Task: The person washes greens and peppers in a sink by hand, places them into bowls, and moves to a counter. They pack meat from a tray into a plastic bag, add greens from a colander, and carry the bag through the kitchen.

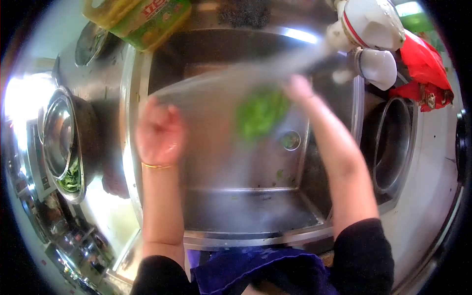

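Note:
Over the sink (pixel 211 172), my left hand (pixel 161 130) is palm up with its fingers curled at the left end of a pale, see-through blurred band (pixel 226 73). What those fingers grip, I cannot make out. A thin yellow bracelet (pixel 156 166) circles that wrist. Farther right, my right hand (pixel 298 89) is smeared by motion and closed at the upper right side of a bunch of green leafy vegetables (pixel 260 114). The bunch is blurred and hangs above the sink floor, left of the drain (pixel 290 140).
White rounded fixtures (pixel 376 24) and a red plastic bag (pixel 427 69) are at the upper right. A yellow-green jug (pixel 147 22) stands at the sink's back left corner. Metal bowls with greens (pixel 71 179) sit left; a round metal pot (pixel 393 142) is right.

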### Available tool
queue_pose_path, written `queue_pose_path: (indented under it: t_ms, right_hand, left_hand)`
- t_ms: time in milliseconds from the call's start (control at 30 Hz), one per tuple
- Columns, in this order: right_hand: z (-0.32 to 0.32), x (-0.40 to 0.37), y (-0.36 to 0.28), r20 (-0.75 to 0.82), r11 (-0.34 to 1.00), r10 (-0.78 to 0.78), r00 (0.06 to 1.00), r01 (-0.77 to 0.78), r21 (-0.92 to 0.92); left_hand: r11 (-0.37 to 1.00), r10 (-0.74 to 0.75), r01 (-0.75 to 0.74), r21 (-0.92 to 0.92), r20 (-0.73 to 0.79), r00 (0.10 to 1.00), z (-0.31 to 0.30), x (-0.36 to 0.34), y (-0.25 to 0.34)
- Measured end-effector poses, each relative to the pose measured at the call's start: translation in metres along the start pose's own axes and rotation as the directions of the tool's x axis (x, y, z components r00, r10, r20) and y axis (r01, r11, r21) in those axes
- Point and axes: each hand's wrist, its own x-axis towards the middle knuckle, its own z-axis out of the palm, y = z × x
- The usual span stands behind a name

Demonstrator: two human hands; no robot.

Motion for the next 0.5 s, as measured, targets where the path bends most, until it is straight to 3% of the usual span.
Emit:
queue_pose_path:
  t_ms: [33, 67, 100, 133, 233, 300, 333, 367, 400, 433, 467, 500]
  right_hand:
    - [0.005, 0.010, 0.036, 0.051, 0.998, -0.016, 0.999, 0.018, -0.052]
    - [0.028, 0.030, 0.087, 0.134, 0.966, -0.146, 0.980, 0.171, -0.195]
    - [0.020, 0.021, 0.094, 0.176, 0.953, -0.175, 0.969, 0.212, -0.216]
    - [0.013, 0.013, 0.087, 0.154, 0.967, -0.158, 0.975, 0.184, -0.174]
    - [-0.005, -0.014, 0.035, 0.030, 0.976, -0.074, 0.997, 0.079, -0.205]
    - [0.008, -0.026, 0.006, -0.111, 0.974, -0.127, 0.986, 0.103, -0.200]
    - [0.019, -0.031, 0.000, -0.186, 0.934, -0.314, 0.931, 0.269, -0.233]
    - [0.019, -0.038, -0.018, -0.017, 0.889, -0.383, 0.924, 0.363, -0.281]
    - [0.029, -0.042, -0.025, 0.059, 0.834, -0.450, 0.891, 0.443, -0.329]
    - [0.040, -0.047, -0.028, 0.136, 0.771, -0.507, 0.851, 0.519, -0.369]
    - [0.045, -0.051, -0.024, 0.091, 0.769, -0.539, 0.837, 0.533, -0.354]
    - [0.048, -0.055, -0.015, 0.043, 0.764, -0.569, 0.821, 0.547, -0.342]
  left_hand:
    - [0.992, 0.099, -0.087, 0.088, -0.139, 0.985, 0.011, 0.002, -0.002]
    - [0.969, 0.209, -0.163, 0.184, -0.266, 0.941, 0.030, 0.005, -0.005]
    - [0.933, 0.321, -0.221, 0.286, -0.379, 0.868, 0.039, 0.008, -0.008]
    - [0.964, 0.213, -0.170, 0.202, -0.214, 0.953, 0.015, 0.011, 0.002]
    - [0.900, 0.263, -0.096, 0.425, -0.353, 0.898, -0.023, 0.032, -0.031]
    - [0.669, 0.415, 0.024, 0.743, -0.400, 0.817, -0.017, 0.034, -0.084]
    - [0.379, 0.427, -0.037, 0.925, -0.138, 0.894, -0.060, 0.036, -0.104]
    - [0.051, 0.339, -0.143, 0.988, 0.117, 0.933, -0.101, 0.038, -0.121]
    - [-0.283, 0.104, -0.180, 0.942, 0.217, 0.971, -0.102, 0.028, -0.131]
    - [-0.564, -0.158, -0.273, 0.779, 0.222, 0.962, -0.095, 0.014, -0.140]
    - [-0.669, -0.424, -0.274, 0.691, -0.052, 0.904, -0.088, 0.008, -0.146]
    - [-0.744, -0.590, -0.319, 0.587, -0.351, 0.727, -0.077, 0.001, -0.147]
